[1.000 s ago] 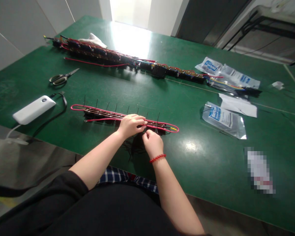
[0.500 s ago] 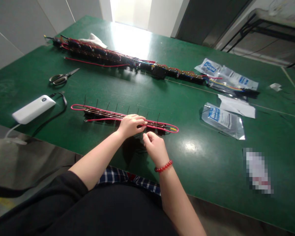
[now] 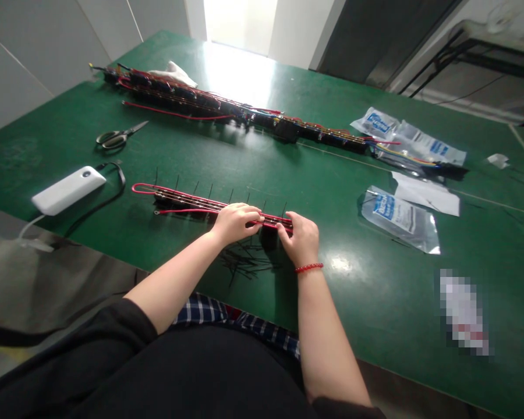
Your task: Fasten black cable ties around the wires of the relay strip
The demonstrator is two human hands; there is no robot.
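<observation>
A long, narrow black wiring harness with red wires along its top lies on the green table. Thin black cable ties stick up from its far side at several spots. My left hand is closed over the harness right of its middle, thumb on the near side. Around the right end my right hand grips the harness, thumb near and fingers over the far side, hiding that end. Loose black cable ties lie in a pile just in front of the harness. A red wire with a metal end lug runs along its near side.
Scissors and a white power bank with a cable lie to the left. A longer wired assembly stretches across the back. Plastic bags and white paper are on the right; a blurred-out item sits nearer.
My right hand has moved right and away from me, from in front of the harness onto its right end. The pile of cable ties now shows. My left hand stays on the harness.
</observation>
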